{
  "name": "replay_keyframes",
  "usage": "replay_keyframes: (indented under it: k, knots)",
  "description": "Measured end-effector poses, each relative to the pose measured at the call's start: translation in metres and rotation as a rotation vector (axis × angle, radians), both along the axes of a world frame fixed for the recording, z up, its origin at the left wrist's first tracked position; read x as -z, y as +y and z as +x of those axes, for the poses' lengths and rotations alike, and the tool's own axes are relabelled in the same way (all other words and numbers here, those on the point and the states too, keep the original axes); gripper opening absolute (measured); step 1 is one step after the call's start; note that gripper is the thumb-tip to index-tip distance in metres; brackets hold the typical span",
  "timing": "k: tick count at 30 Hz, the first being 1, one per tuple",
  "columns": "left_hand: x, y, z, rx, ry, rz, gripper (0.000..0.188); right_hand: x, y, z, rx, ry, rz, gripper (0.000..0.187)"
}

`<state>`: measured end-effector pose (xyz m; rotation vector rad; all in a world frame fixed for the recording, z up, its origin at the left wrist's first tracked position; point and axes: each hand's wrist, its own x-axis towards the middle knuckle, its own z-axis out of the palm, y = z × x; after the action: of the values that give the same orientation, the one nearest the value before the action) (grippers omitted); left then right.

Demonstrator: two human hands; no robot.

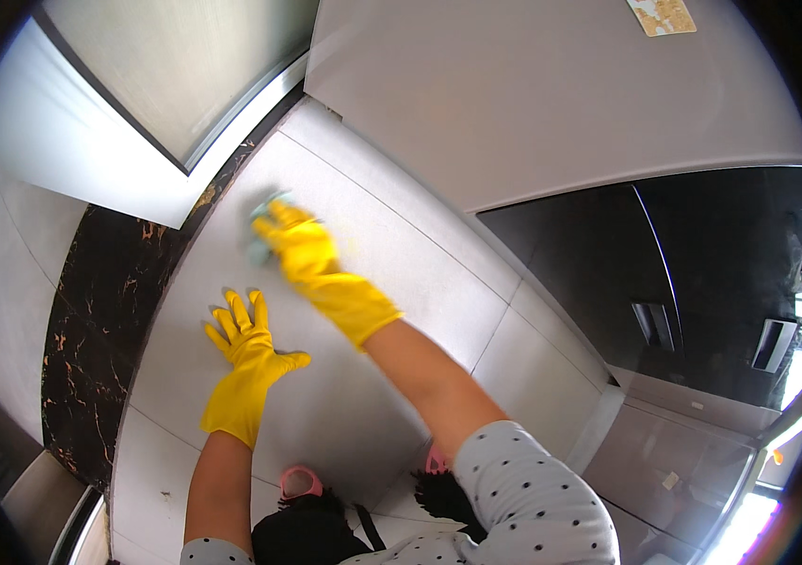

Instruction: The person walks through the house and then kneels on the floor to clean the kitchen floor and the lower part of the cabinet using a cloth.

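Both my hands wear yellow rubber gloves. My left hand point(248, 345) lies flat on the pale floor tiles point(420, 273), its fingers spread and nothing in it. Farther off and slightly to the right, my right hand point(299, 243) presses a grey-green cleaning cloth point(261, 247) against the floor. The glove's fingers are closed over the cloth and hide part of it. That hand and the cloth are a little blurred by motion.
A dark marbled threshold strip point(104, 311) borders the tiles on the left, beside a white-framed door point(128, 113). Grey panels point(533, 94) and glossy black cabinet fronts point(589, 245) rise on the right. My pink footwear point(301, 481) is at the bottom.
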<state>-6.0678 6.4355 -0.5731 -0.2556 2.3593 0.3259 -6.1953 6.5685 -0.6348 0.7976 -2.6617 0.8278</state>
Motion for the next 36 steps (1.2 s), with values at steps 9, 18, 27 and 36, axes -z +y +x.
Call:
replay_keyframes:
  k: [9,18,27,36]
  knots:
    - [0.005,-0.001,0.003,-0.031,-0.027,-0.039,0.146,0.029,0.2,0.038,0.467,-0.132,0.325,0.048]
    - [0.001,-0.004,-0.005,-0.037,-0.048,0.013,0.142,-0.007,0.293,0.049,0.373,-0.608,-0.329,0.029]
    - [0.001,-0.012,-0.005,0.001,-0.061,0.021,0.142,-0.06,0.102,-0.098,-0.141,0.374,1.695,0.04]
    - [0.003,-0.019,-0.004,-0.006,-0.04,0.078,0.14,-0.053,0.103,-0.127,-0.163,-0.093,1.473,0.037]
